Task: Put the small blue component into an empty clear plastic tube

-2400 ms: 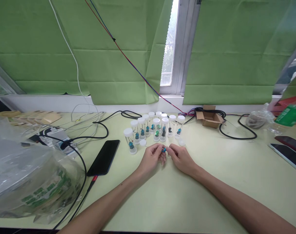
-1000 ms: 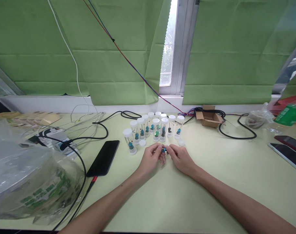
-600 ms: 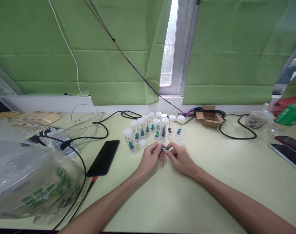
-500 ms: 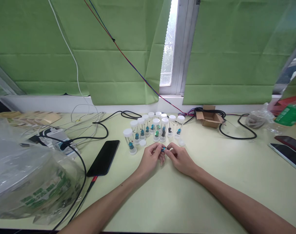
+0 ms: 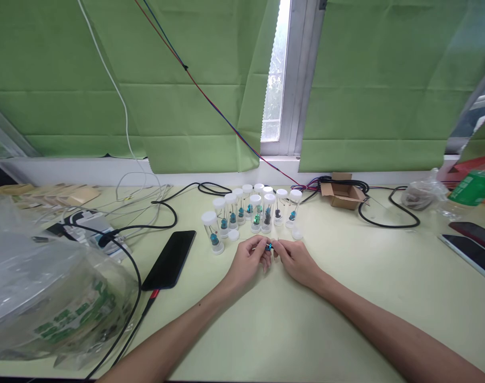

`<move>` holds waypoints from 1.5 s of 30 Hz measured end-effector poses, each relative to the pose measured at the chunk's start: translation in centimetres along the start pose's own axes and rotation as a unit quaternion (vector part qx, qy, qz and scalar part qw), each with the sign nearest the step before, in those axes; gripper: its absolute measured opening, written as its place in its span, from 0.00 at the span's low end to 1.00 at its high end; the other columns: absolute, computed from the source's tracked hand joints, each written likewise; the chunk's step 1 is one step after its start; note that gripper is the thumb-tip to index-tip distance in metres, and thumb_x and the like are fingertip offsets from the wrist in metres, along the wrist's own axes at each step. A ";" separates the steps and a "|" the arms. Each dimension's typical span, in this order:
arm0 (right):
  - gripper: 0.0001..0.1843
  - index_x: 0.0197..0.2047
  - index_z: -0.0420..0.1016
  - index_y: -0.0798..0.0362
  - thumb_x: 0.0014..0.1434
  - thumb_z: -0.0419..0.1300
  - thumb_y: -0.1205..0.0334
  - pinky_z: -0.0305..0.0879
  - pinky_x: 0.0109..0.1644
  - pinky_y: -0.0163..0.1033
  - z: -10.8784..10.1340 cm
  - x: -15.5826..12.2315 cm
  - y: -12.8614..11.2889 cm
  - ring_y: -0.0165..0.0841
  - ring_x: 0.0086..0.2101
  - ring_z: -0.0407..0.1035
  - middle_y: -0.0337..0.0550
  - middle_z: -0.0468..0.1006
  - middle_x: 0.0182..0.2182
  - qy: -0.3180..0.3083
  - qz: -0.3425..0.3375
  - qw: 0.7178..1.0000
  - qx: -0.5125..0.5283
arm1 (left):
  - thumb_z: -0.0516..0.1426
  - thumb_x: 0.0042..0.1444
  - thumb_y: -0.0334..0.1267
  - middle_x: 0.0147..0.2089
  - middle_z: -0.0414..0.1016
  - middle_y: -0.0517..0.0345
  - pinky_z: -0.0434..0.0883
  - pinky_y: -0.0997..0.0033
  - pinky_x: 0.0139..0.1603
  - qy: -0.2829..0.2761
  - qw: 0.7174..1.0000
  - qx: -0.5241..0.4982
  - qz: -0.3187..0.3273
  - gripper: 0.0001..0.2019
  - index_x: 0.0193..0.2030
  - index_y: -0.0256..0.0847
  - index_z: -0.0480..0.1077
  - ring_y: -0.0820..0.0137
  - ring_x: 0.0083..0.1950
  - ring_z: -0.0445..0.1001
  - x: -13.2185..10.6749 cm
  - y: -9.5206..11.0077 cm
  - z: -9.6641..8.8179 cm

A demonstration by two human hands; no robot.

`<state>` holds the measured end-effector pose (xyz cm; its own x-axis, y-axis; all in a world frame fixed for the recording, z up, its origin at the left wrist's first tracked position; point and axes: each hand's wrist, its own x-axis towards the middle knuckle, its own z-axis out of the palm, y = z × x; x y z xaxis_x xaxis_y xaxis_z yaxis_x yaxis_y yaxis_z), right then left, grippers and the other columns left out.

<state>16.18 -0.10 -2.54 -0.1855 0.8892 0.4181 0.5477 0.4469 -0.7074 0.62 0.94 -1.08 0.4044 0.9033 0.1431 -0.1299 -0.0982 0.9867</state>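
My left hand and my right hand meet over the table, their fingertips pinched round a small shiny blue part. Fingers cover most of it, so its exact kind does not show. Just beyond my hands stands a cluster of clear tubes with white caps, among them a front-left tube and a right-hand tube. Inside the tubes are small blue, green or dark pieces on thin stems. Loose white caps lie in front of them, one at the left and another at the right.
A black phone lies left of my hands, its cable running to the front edge. A bulging plastic bag fills the left side. Behind right stand an open cardboard box and black cables; two more phones lie far right.
My right hand's fingers have closed in on the blue part, from slightly raised to pinched beside it. My left hand stays nearly in place.
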 end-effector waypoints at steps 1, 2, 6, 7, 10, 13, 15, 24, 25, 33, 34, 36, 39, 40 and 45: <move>0.23 0.22 0.62 0.53 0.67 0.43 0.53 0.51 0.27 0.35 0.0 0.0 0.0 0.27 0.20 0.54 0.35 0.63 0.17 0.004 0.003 1.000 -0.002 | 0.52 0.59 0.47 0.26 0.67 0.59 0.65 0.75 0.24 0.002 1.000 0.000 -0.001 0.14 0.34 0.37 0.69 0.75 0.24 0.66 0.0 0.0 0.0; 0.22 0.23 0.62 0.52 0.66 0.44 0.53 0.50 0.26 0.35 0.0 0.0 -0.1 0.27 0.19 0.53 0.34 0.62 0.17 0.007 0.007 1.000 -0.003 | 0.52 0.60 0.47 0.25 0.66 0.59 0.65 0.75 0.24 0.006 1.000 0.002 -0.002 0.14 0.34 0.37 0.68 0.75 0.24 0.66 0.0 -0.1 0.0; 0.12 0.35 0.65 0.52 0.63 0.51 0.53 0.48 0.24 0.33 0.0 -0.1 -0.2 0.26 0.17 0.51 0.29 0.57 0.14 0.001 0.012 1.000 0.013 | 0.51 0.61 0.47 0.25 0.65 0.60 0.65 0.75 0.24 0.028 1.000 0.006 0.005 0.15 0.34 0.37 0.68 0.75 0.24 0.65 0.1 -0.3 -0.2; 0.10 0.37 0.65 0.52 0.62 0.52 0.54 0.49 0.24 0.32 0.0 -0.2 -0.3 0.26 0.17 0.51 0.28 0.57 0.14 -0.004 0.009 1.000 0.019 | 0.51 0.61 0.47 0.25 0.65 0.60 0.65 0.75 0.24 0.030 1.000 0.005 0.006 0.15 0.34 0.37 0.68 0.75 0.24 0.65 0.2 -0.3 -0.2; 0.08 0.38 0.63 0.53 0.62 0.52 0.56 0.49 0.23 0.32 0.0 -0.2 -0.2 0.25 0.17 0.51 0.27 0.57 0.15 -0.020 0.001 0.999 0.030 | 0.52 0.60 0.47 0.26 0.66 0.59 0.65 0.75 0.24 0.025 1.000 0.003 0.006 0.14 0.34 0.37 0.68 0.75 0.24 0.65 0.2 -0.4 -0.3; 0.07 0.36 0.63 0.53 0.63 0.51 0.58 0.48 0.23 0.32 0.1 -0.3 -0.2 0.25 0.18 0.51 0.28 0.58 0.15 -0.031 -0.001 0.999 0.035 | 0.52 0.60 0.47 0.25 0.67 0.59 0.64 0.75 0.23 0.014 1.000 0.007 0.011 0.14 0.34 0.37 0.68 0.75 0.24 0.66 0.1 -0.4 -0.2; 0.09 0.32 0.62 0.53 0.63 0.50 0.58 0.48 0.24 0.32 0.1 -0.2 -0.2 0.25 0.19 0.50 0.29 0.58 0.16 -0.035 -0.002 0.999 0.035 | 0.52 0.60 0.47 0.25 0.67 0.60 0.64 0.75 0.23 0.008 1.000 0.012 0.015 0.14 0.34 0.37 0.68 0.75 0.24 0.65 0.0 -0.3 -0.2; 0.20 0.23 0.53 0.52 0.65 0.48 0.55 0.48 0.25 0.33 0.1 -0.2 0.0 0.25 0.20 0.49 0.32 0.55 0.17 -0.029 -0.007 0.999 0.023 | 0.50 0.61 0.46 0.23 0.66 0.60 0.65 0.75 0.25 -0.005 0.999 0.037 0.017 0.14 0.35 0.37 0.68 0.75 0.24 0.65 0.1 -0.5 -0.4; 0.20 0.23 0.53 0.52 0.65 0.48 0.55 0.48 0.25 0.33 0.1 -0.2 0.0 0.25 0.20 0.49 0.32 0.55 0.17 -0.030 -0.006 0.999 0.020 | 0.50 0.61 0.46 0.23 0.66 0.60 0.65 0.75 0.25 -0.007 0.999 0.037 0.018 0.14 0.35 0.37 0.68 0.75 0.24 0.65 0.1 -0.5 -0.4; 0.24 0.21 0.59 0.53 0.67 0.43 0.53 0.52 0.28 0.33 0.0 0.0 -0.1 0.26 0.20 0.54 0.34 0.61 0.17 -0.031 -0.004 0.999 0.008 | 0.50 0.62 0.46 0.25 0.67 0.59 0.65 0.75 0.25 -0.023 0.999 0.026 0.018 0.15 0.35 0.36 0.69 0.75 0.24 0.66 -0.2 0.1 0.0; 0.25 0.21 0.59 0.54 0.67 0.42 0.53 0.52 0.28 0.34 0.0 0.0 -0.1 0.26 0.20 0.55 0.34 0.62 0.17 -0.031 -0.002 0.999 0.008 | 0.50 0.62 0.46 0.26 0.68 0.58 0.65 0.74 0.25 -0.024 0.999 0.025 0.016 0.15 0.35 0.36 0.69 0.75 0.24 0.66 -0.2 0.1 0.0; 0.25 0.21 0.60 0.54 0.68 0.41 0.53 0.52 0.29 0.34 0.0 0.0 -0.1 0.26 0.20 0.56 0.35 0.63 0.17 -0.029 0.002 1.000 0.006 | 0.50 0.62 0.46 0.27 0.69 0.57 0.65 0.74 0.25 -0.023 0.999 0.021 0.013 0.15 0.35 0.36 0.69 0.75 0.24 0.66 -0.2 0.1 0.0; 0.24 0.22 0.60 0.53 0.68 0.42 0.53 0.51 0.28 0.34 0.0 -0.1 -0.1 0.27 0.20 0.54 0.34 0.61 0.17 -0.005 0.010 1.000 0.001 | 0.50 0.61 0.46 0.26 0.67 0.58 0.65 0.74 0.24 -0.003 1.000 0.006 0.001 0.15 0.35 0.36 0.68 0.75 0.24 0.66 -0.1 0.0 0.0; 0.22 0.24 0.61 0.53 0.67 0.42 0.53 0.50 0.27 0.34 0.0 -0.1 -0.1 0.27 0.20 0.53 0.33 0.60 0.17 0.003 0.014 1.000 0.001 | 0.51 0.61 0.46 0.26 0.66 0.59 0.65 0.74 0.24 0.006 1.000 0.002 -0.003 0.14 0.35 0.36 0.68 0.75 0.24 0.66 -0.1 0.0 0.0; 0.11 0.38 0.64 0.52 0.64 0.50 0.53 0.48 0.24 0.33 -0.1 -0.2 -0.2 0.26 0.18 0.50 0.28 0.56 0.15 -0.009 0.016 0.999 0.027 | 0.52 0.60 0.47 0.24 0.65 0.60 0.65 0.75 0.24 0.033 0.999 -0.012 -0.003 0.14 0.34 0.37 0.68 0.75 0.24 0.65 0.0 -0.1 -0.2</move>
<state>16.18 -0.36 -2.47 -0.1834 0.9046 0.3848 0.5090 0.4223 -0.7501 0.46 1.07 -1.19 0.3454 0.9291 0.1320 -0.1509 -0.0839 0.9850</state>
